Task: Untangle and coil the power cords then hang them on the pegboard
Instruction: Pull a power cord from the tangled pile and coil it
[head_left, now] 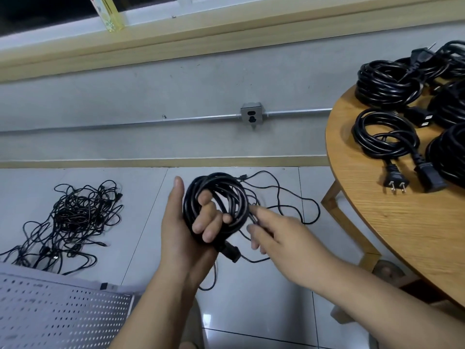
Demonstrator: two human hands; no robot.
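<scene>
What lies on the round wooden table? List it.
Coiled black power cords lie on the table, one two-pin plug near its edge. What lies beneath the coils is covered.

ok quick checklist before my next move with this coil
1. Coil held securely: left hand has its fingers curled through the loops. Ok.
2. Right hand on the loose strand beside the coil: fingers lie on it, but the grip is blurred. Cannot tell.
3. Connector tucked in: it hangs below the coil. Not ok.
4. Coil free of the thin cable on the floor behind it: cannot tell.
5. Pegboard ready: it shows at lower left, no hooks visible. Cannot tell.
6. Tangled pile sorted: it is a knot on the floor. Not ok.
</scene>
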